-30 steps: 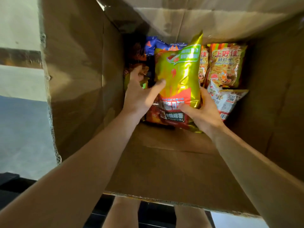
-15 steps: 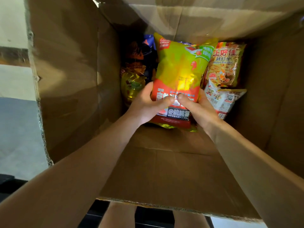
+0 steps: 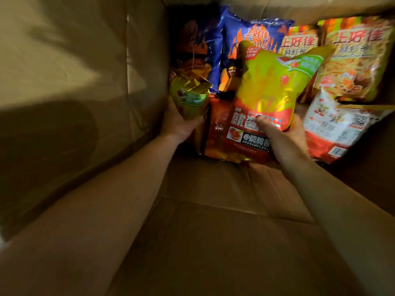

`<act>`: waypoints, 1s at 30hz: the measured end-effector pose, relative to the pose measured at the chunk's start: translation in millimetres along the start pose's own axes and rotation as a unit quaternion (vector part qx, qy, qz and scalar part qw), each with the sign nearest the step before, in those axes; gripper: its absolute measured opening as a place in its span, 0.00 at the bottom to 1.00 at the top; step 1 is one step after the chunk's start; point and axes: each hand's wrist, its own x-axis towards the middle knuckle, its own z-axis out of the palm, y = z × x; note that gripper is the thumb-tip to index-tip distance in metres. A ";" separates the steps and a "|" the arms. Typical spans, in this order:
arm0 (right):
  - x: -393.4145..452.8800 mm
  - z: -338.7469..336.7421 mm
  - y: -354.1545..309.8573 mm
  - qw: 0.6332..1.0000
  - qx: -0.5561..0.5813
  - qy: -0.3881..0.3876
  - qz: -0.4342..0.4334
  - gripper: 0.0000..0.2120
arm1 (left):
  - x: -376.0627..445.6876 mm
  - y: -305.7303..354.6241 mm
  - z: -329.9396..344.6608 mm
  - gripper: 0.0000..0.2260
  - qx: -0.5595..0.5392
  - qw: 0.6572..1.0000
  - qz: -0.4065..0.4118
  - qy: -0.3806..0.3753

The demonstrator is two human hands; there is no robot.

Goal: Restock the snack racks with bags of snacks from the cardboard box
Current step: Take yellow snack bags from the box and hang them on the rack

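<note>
The yellow bag [image 3: 271, 88] is sitting inside the box [image 3: 85, 82], the right hand [image 3: 284, 135] gripping its lower edge. Left of that bag, the left hand [image 3: 181, 122] is holding a smaller bag [image 3: 190, 97]; blue bags [image 3: 252, 39] are lying behind.

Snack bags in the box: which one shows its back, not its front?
The white bag at far right, beside the right hand. It shows a QR code and barcode; the blue bag and the others show printed fronts.

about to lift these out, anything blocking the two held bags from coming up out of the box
Nothing visible does. The right hand holds the yellow-green bag, the left hand a smaller bag, and the cardboard box is open above them.
</note>
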 end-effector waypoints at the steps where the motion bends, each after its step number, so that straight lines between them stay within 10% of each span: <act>1: 2.2 2.8 1.1 1.000 -0.001 -0.001 -0.007 0.34 | 6.0 1.3 6.6 0.50 0.007 1.000 0.011 0.011; 8: -6.0 -3.4 -5.0 0.999 -0.026 0.030 -0.023 0.36 | -5.7 19.4 6.6 0.26 0.094 0.983 0.041 0.155; 18: -61.7 -48.5 -36.2 0.991 -0.072 0.112 -0.024 0.32 | -114.5 85.2 -10.1 0.33 0.226 0.936 0.241 0.126; 24: -48.2 -92.0 -18.6 0.978 -0.081 0.189 0.025 0.30 | -101.5 102.1 56.5 0.29 0.065 0.989 0.118 -0.058; 30: -33.3 -103.3 -4.3 0.974 -0.124 0.177 0.066 0.35 | -79.1 91.3 64.0 0.30 0.108 0.987 0.113 0.027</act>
